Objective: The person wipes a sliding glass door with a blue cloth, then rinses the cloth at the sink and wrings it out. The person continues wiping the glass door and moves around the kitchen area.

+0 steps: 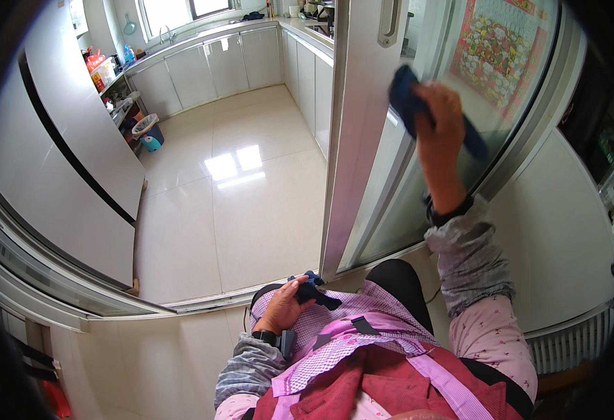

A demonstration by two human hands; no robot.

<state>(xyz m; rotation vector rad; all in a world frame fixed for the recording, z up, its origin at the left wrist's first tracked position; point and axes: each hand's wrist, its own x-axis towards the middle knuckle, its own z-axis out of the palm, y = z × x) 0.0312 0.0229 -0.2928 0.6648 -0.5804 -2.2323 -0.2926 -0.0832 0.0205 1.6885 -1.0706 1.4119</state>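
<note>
My right hand (440, 118) is raised at the upper right, its fingers closed on a dark blue cloth (405, 97) at the glass panel of a sliding door (417, 184). One end of the cloth hangs beyond the hand. Just left of the cloth stands the door's pale metal frame (357, 131). Low at the centre, my left hand (285, 307) rests over my lap by the checked apron (359, 310), holding a second dark cloth (315, 295). Part of that cloth shows blue near the door track.
Behind the doorway lies a tiled kitchen floor (260, 194) with white cabinets (228, 65). A tall refrigerator (81, 131) stands at the left, a trash bin (149, 131) beyond it. The floor track (212, 303) crosses before me. At the right stands a white panel (554, 226).
</note>
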